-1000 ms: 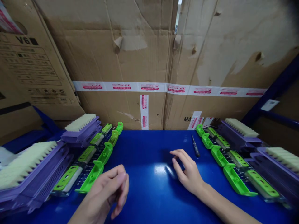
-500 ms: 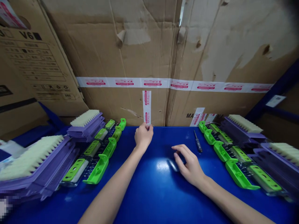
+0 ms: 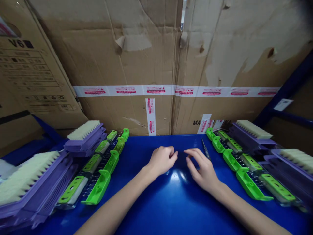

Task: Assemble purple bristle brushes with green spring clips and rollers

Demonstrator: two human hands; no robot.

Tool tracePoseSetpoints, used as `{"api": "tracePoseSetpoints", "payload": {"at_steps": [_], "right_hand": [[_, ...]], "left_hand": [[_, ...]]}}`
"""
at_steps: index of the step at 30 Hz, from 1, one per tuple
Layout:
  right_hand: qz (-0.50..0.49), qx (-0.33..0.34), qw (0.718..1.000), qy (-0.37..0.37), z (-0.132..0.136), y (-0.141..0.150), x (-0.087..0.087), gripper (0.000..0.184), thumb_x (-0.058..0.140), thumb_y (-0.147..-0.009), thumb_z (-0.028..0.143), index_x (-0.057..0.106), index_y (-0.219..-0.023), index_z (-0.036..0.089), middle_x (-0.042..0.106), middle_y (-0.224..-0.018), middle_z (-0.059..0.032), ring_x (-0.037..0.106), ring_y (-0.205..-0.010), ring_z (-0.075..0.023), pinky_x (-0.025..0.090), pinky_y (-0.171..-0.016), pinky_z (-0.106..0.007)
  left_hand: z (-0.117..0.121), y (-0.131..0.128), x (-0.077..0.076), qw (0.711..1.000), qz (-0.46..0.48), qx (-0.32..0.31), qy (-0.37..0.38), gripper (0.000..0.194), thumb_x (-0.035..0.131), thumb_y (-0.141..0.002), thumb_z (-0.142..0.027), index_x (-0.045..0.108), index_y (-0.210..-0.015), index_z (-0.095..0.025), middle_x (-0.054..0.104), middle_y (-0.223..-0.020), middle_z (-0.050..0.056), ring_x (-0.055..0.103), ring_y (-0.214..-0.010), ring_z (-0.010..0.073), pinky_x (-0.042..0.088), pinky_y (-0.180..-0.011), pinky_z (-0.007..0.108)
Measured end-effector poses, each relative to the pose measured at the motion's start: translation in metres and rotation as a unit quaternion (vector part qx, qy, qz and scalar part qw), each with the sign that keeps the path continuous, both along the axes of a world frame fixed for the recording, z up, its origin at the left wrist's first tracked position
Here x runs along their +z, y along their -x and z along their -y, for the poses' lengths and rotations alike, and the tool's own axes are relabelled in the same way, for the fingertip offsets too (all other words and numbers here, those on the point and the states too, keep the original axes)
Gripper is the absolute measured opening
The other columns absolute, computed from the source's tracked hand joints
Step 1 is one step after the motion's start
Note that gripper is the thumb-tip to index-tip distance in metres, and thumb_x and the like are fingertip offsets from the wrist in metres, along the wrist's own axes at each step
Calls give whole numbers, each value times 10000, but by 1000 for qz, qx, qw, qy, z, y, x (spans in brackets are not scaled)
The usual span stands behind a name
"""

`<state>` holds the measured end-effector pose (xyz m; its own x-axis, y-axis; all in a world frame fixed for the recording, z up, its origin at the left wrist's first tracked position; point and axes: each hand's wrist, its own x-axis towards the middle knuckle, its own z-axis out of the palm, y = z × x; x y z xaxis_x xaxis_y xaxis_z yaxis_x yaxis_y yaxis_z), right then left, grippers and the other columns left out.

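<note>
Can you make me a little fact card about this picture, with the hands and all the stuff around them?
Left hand: fingers curled, nothing seen in it
Right hand: fingers bent, nothing seen in it
Nearest the right hand: screwdriver
Under the hands: blue table
Both sides: rows of green parts, purple stacks with pale ridged blocks on top
Behind: cardboard with white-and-red tape
</note>
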<state>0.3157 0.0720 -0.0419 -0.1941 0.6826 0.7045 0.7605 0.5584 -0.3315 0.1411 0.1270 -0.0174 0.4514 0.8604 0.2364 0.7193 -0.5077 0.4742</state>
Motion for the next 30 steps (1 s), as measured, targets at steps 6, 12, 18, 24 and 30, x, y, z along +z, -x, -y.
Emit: {"api": "tracePoseSetpoints", "payload": {"at_steps": [6, 12, 18, 24, 30], "right_hand": [[39, -135, 987, -72, -27, -50, 37, 212, 477, -858, 236, 581, -1029, 167, 617, -950, -93, 592, -874, -217, 472, -781, -359], [147, -372, 917, 6, -49, -113, 78, 354, 466, -851, 354, 638, -1023, 97, 631, -960, -202, 568, -886, -289, 397, -681, -367], [184, -511, 824, 162, -58, -164, 96, 605, 438, -836, 547, 566, -1186, 70, 532, -1093, -321, 501, -1006, -393, 291, -630, -406], [111, -522, 776, 336, -67, -203, 92, 730, 566, -727, 619, 529, -1246, 106, 561, -1065, -297, 564, -901, -347, 277, -586, -385], [88, -538, 784, 296, -60, -200, 97, 626, 548, -764, 519, 525, -1250, 127, 592, -1019, -280, 578, -816, -303, 289, -556, -358]], "left_hand": [[32, 25, -20, 975, -192, -89, -69, 351, 335, -906, -318, 567, -680, -184, 647, -670, 39, 612, -605, 196, 326, -520, 260], [32, 27, -29, 966, -223, -95, -86, 371, 325, -911, -315, 600, -701, -183, 667, -689, 48, 642, -627, 210, 390, -526, 274], [32, 25, -28, 968, -220, -85, -82, 359, 343, -903, -310, 607, -697, -183, 672, -686, 46, 651, -632, 213, 410, -524, 279], [32, 26, -29, 970, -215, -81, -78, 357, 340, -903, -311, 600, -692, -186, 673, -687, 38, 653, -632, 215, 417, -526, 282], [33, 26, -30, 971, -212, -81, -75, 361, 333, -906, -316, 598, -698, -185, 675, -694, 44, 655, -644, 219, 424, -536, 286]]}}
